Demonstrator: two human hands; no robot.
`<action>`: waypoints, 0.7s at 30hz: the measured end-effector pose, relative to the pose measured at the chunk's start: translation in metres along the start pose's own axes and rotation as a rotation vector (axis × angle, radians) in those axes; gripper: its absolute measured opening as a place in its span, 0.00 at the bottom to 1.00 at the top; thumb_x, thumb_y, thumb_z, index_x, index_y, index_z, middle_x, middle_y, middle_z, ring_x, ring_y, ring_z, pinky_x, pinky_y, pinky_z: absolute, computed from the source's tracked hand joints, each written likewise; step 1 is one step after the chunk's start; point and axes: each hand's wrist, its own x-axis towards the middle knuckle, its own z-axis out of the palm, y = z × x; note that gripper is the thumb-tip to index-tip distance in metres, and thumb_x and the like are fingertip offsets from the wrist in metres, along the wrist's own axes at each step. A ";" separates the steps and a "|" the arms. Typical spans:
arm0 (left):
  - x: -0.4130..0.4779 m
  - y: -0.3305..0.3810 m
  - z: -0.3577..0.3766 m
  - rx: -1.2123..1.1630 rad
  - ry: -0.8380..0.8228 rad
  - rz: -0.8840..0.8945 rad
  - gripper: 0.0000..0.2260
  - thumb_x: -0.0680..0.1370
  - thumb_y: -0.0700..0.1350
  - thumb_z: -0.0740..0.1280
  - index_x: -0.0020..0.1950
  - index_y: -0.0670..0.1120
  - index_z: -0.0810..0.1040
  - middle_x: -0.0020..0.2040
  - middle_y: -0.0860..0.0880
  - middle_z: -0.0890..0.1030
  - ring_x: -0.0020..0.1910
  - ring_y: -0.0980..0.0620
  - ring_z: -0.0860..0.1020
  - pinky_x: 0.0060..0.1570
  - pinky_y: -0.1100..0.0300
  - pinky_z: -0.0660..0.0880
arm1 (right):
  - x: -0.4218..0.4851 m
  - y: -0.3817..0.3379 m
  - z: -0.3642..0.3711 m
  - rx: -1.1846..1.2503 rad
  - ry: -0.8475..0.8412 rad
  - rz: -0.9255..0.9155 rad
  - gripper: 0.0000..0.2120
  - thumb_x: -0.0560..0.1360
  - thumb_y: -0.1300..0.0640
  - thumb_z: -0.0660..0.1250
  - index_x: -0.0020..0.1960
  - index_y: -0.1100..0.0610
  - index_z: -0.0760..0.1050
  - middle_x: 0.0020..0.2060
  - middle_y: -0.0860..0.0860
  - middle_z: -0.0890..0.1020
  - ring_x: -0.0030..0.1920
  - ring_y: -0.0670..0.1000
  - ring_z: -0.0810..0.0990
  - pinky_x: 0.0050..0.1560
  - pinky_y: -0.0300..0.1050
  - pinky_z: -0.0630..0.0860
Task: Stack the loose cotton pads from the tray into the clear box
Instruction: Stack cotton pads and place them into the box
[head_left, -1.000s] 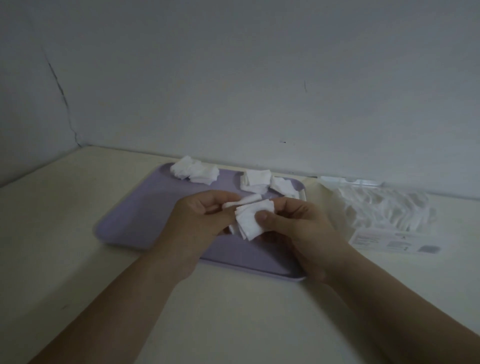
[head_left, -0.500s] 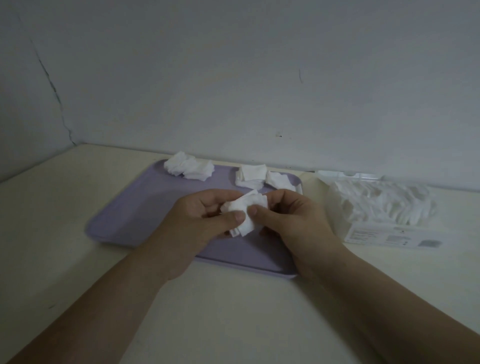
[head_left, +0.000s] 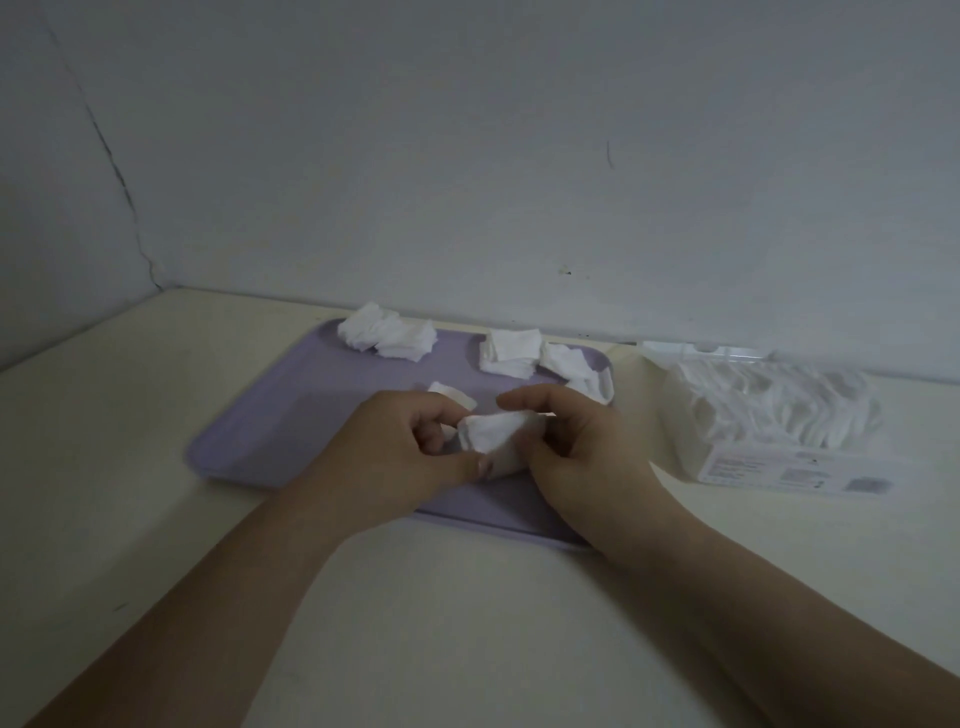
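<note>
Both hands hold one small bunch of cotton pads (head_left: 493, 436) between them, just above the near part of the tray (head_left: 291, 421). The left hand (head_left: 395, 457) has its thumb under the bunch and its fingers curled over the left end. The right hand (head_left: 582, 457) has its fingers curled round the right end, with the first finger lying along the top. The bunch is white and a bit messy, with the pad edges not lined up.

The tray is light purple and lies flat on the pale table (head_left: 130, 441), close to the wall. At the far left corner of the tray sits a loose heap of pads (head_left: 387, 335). One single pad (head_left: 449, 391) lies flat near the middle of the tray, just behind the left hand. Along the far edge, right of the middle, is a neater pile of pads (head_left: 511, 351). A few more pads (head_left: 571, 364) lie in the far right corner, touching that pile.

Right of the tray, a little apart from it, stands the clear box (head_left: 769, 415) on the table. It is packed with white pads. A white label (head_left: 789, 467) is on its front side.
</note>
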 end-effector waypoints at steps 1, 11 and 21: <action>0.000 0.001 0.001 -0.008 -0.012 0.001 0.08 0.71 0.46 0.80 0.47 0.48 0.86 0.28 0.54 0.66 0.28 0.57 0.62 0.28 0.65 0.58 | 0.000 0.000 -0.001 -0.020 -0.017 -0.011 0.16 0.75 0.64 0.64 0.52 0.44 0.79 0.41 0.37 0.85 0.43 0.39 0.82 0.48 0.36 0.77; -0.002 0.013 0.012 -0.056 -0.003 0.040 0.06 0.78 0.40 0.72 0.49 0.51 0.84 0.36 0.43 0.82 0.33 0.56 0.76 0.36 0.61 0.73 | -0.001 -0.007 0.000 -0.067 -0.128 -0.024 0.25 0.77 0.72 0.59 0.69 0.53 0.74 0.59 0.43 0.80 0.54 0.26 0.75 0.57 0.20 0.66; 0.022 -0.010 -0.002 0.507 0.078 -0.252 0.22 0.66 0.71 0.59 0.44 0.54 0.73 0.50 0.44 0.76 0.55 0.40 0.75 0.56 0.48 0.75 | 0.003 -0.003 0.000 -0.009 0.033 0.106 0.16 0.77 0.63 0.67 0.58 0.46 0.79 0.48 0.42 0.83 0.44 0.36 0.80 0.48 0.25 0.73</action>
